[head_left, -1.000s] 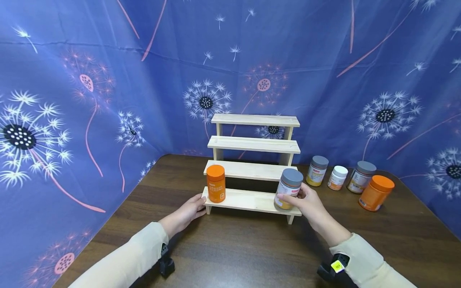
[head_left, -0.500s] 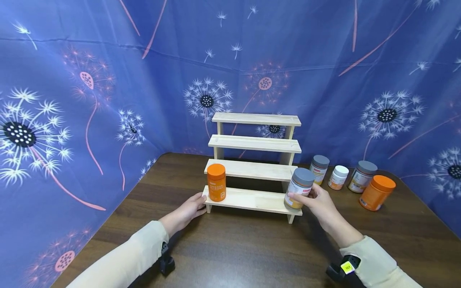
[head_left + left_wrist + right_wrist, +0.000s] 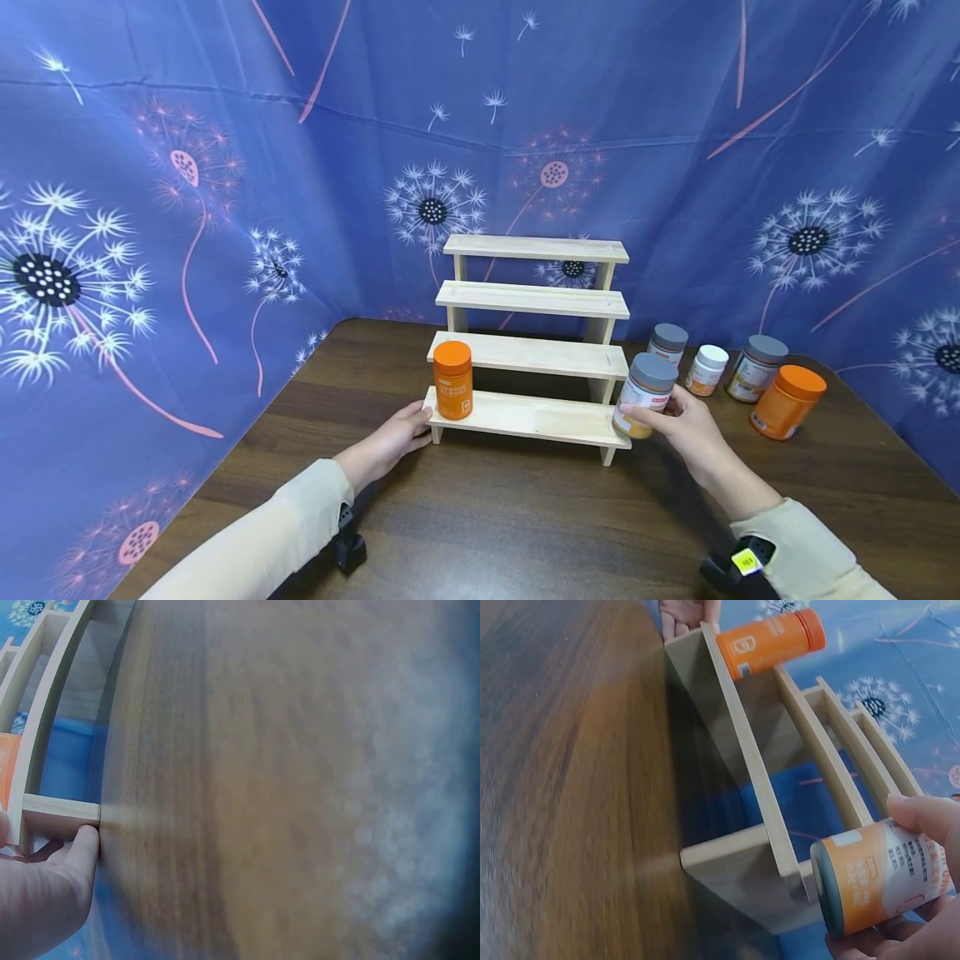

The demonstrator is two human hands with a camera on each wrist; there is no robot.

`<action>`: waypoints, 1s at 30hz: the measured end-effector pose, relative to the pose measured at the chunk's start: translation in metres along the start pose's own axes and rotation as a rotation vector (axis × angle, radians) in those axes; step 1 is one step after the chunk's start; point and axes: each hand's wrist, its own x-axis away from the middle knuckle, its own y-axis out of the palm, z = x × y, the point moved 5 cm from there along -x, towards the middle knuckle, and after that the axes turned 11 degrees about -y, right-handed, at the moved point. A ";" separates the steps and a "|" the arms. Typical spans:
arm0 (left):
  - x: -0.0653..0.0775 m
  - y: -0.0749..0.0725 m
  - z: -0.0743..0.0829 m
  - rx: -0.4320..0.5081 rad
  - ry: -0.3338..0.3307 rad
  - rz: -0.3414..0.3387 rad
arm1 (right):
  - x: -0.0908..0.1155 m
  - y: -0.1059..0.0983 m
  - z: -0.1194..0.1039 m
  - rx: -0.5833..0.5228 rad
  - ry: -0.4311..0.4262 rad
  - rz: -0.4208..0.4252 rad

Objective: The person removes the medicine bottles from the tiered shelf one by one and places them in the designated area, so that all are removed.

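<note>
My right hand (image 3: 697, 437) holds a grey-lidded jar (image 3: 641, 400) with a white and yellow label at the right end of a wooden tiered stand's (image 3: 540, 414) lowest shelf. In the right wrist view the jar (image 3: 877, 877) is gripped between thumb and fingers, with its base just beyond the shelf end. My left hand (image 3: 390, 442) grips the left end of that lowest shelf; the left wrist view shows a finger of the hand (image 3: 45, 896) against the side support. An orange bottle (image 3: 453, 385) stands upright on the shelf's left part.
Right of the stand are another grey-lidded jar (image 3: 667, 337), a small white-capped bottle (image 3: 705, 372), a further grey-lidded jar (image 3: 753, 371) and an orange bottle (image 3: 786, 404). The brown table (image 3: 465, 525) meets a blue dandelion-print cloth (image 3: 300, 167) behind and at both sides.
My right hand has moved the grey-lidded jar rightward along the lowest shelf to its right end, where it now partly covers the jar behind. The left hand keeps its hold on the shelf.
</note>
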 end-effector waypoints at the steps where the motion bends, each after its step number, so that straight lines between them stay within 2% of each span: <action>1: 0.000 0.000 0.000 -0.005 0.005 -0.003 | 0.000 -0.002 0.001 0.008 0.003 0.001; 13: 0.000 0.001 0.000 -0.027 0.006 -0.006 | 0.001 -0.029 0.024 0.071 0.066 0.020; 25: 0.002 0.000 -0.001 -0.023 0.007 0.016 | 0.002 -0.047 0.050 0.068 0.081 0.062; 30: 0.003 0.000 0.000 -0.021 -0.001 0.017 | -0.002 -0.058 0.061 0.106 0.096 0.079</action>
